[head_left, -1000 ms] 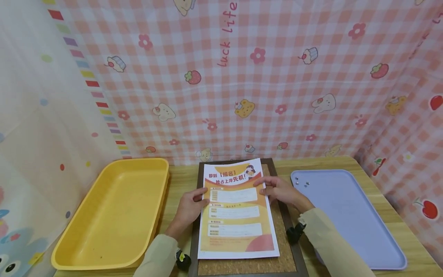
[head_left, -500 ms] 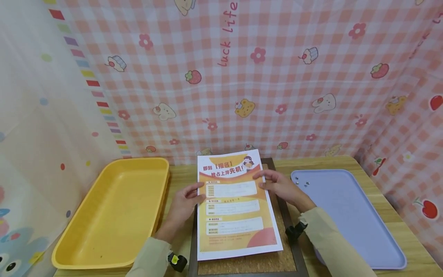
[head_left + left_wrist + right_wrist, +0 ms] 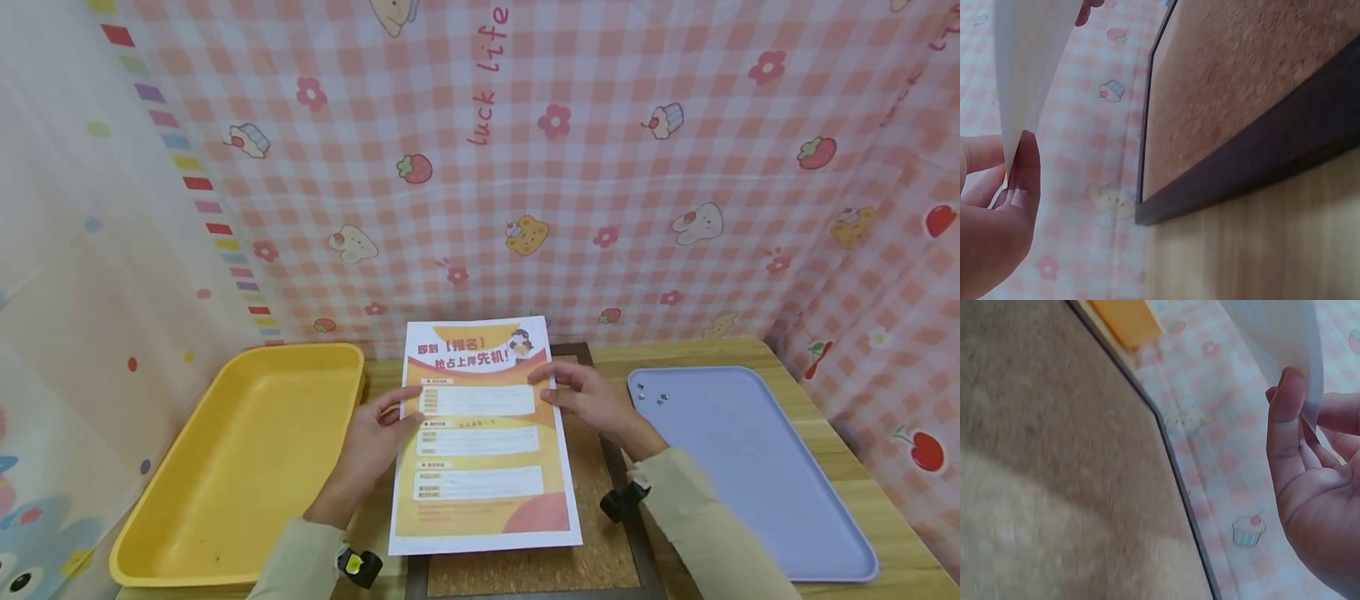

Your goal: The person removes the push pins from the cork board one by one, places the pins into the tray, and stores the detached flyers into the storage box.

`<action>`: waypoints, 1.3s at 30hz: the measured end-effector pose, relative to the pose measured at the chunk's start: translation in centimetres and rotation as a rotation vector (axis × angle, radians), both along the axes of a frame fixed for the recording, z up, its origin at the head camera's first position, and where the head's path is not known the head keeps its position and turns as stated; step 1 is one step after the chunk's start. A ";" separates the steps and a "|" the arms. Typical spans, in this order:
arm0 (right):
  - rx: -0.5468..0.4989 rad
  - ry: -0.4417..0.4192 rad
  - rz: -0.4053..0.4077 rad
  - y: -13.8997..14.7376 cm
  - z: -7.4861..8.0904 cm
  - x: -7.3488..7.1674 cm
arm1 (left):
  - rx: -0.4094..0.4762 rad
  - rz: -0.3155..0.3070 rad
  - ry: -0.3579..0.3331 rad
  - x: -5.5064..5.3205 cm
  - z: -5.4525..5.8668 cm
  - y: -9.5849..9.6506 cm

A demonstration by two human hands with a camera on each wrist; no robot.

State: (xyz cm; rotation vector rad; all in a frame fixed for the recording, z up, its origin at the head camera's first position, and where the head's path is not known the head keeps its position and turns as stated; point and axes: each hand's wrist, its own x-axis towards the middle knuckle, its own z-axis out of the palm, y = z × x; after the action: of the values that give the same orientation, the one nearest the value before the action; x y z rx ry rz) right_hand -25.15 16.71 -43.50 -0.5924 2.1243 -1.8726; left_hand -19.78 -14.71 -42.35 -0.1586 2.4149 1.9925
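Note:
A printed orange-and-white flyer (image 3: 480, 450) is held up by both hands, one at each side edge. My left hand (image 3: 375, 437) pinches its left edge between thumb and fingers; the left wrist view shows the flyer's pale back (image 3: 1032, 62) in that pinch. On the opposite edge my right hand (image 3: 600, 404) pinches the paper the same way. Beneath the flyer lies a dark-framed cork board (image 3: 600, 533), and both wrist views show a gap between the paper and the cork. The flyer hides much of the board's left and middle.
To the left stands a deep yellow tray (image 3: 247, 467). A shallow lavender tray (image 3: 765, 483) lies at the right, with several small shiny pieces (image 3: 651, 394) in its far left corner. Behind the wooden table (image 3: 682, 354) hangs a pink checked cloth (image 3: 480, 200).
Both hands have lifted the flyer off the board and shifted it left and toward the back. More of the cork at the right now shows. The trays have stayed put.

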 end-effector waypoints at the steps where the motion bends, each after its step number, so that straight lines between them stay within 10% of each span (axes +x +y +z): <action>1: -0.008 0.000 0.012 -0.3 0.1 0.1 | -0.012 0.007 0.002 0.0 0.2 -0.3; 17: 0.124 0.109 0.080 -5.9 1.1 0.9 | -0.148 0.069 -0.018 0.8 2.0 -5.1; 39: -0.033 -0.045 -0.045 -14.1 2.6 1.5 | -0.252 0.019 -0.038 1.9 3.3 -13.0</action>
State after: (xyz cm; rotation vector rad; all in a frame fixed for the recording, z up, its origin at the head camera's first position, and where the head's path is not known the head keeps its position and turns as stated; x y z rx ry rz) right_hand -23.66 2.61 -40.91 -0.5091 2.0994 -1.9290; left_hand -17.90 -27.68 -39.01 -0.2194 2.6400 1.6682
